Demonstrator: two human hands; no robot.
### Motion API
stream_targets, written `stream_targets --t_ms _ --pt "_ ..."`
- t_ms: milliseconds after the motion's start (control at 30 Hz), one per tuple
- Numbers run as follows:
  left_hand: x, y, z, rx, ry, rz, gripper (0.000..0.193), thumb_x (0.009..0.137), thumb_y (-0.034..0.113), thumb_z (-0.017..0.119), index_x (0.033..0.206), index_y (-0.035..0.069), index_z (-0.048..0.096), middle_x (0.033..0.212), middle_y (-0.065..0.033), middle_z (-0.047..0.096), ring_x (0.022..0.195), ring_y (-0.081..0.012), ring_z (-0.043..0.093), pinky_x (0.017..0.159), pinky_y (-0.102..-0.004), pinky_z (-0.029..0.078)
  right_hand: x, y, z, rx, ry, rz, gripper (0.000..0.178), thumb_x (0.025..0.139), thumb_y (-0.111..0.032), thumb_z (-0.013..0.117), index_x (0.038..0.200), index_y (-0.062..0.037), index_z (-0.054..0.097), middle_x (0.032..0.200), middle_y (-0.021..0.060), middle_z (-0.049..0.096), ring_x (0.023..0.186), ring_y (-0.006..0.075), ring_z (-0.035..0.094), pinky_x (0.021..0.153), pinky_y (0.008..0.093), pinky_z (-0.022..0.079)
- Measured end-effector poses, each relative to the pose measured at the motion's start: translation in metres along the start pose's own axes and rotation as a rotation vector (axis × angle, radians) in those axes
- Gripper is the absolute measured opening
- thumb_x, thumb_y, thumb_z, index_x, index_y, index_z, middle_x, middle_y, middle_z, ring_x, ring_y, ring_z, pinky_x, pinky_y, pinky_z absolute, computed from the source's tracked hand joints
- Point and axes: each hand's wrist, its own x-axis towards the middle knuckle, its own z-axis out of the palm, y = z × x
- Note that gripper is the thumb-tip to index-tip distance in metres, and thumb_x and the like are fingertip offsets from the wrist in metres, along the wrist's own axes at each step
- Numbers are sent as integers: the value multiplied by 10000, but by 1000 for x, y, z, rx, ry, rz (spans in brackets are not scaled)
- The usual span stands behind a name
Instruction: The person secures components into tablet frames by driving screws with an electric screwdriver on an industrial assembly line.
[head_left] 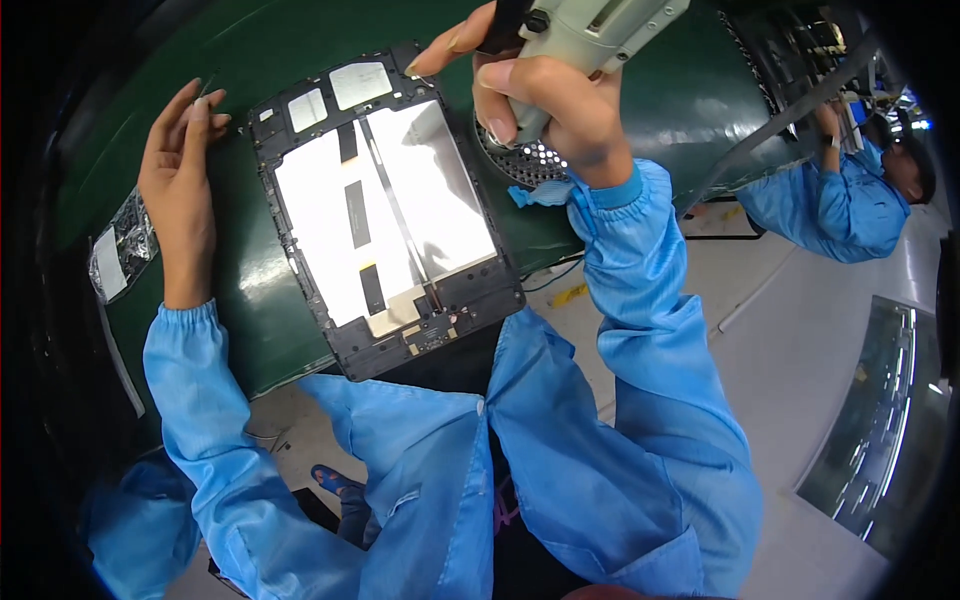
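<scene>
Head view: the opened tablet lies on the green surface, insides up, between both hands. Right hand, off the tablet's far right corner, has its grip wrapped snugly round a pale handheld tool; one fingertip's near that corner, can't tell if touching. Left hand is just left of the tablet, fingers part-curled; can't tell if the tips pinch anything. Silvery bag sits further left of it. My read: mid-step on the exposed internals, so next calls for steady tool aim, tablet kept still.
</scene>
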Motion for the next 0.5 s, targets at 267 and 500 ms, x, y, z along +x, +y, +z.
stream_targets --t_ms 267,500 --pt "-2 -2 2 41 22 -35 378 1012 233 584 1290 -24 578 1226 -131 666 1048 -149 636 972 -273 490 -2 -16 1 78 58 240 247 830 8 566 1058 74 634 950 175 698 533 107 567 486 250 460" --pt "-1 -4 3 46 26 -37 366 1010 226 588 1283 -19 585 1211 -136 673 1044 -141 636 959 -266 496 2 3 -2 -41 37 85 194 789 2 588 943 91 667 839 185 710 488 124 579 461 264 483"
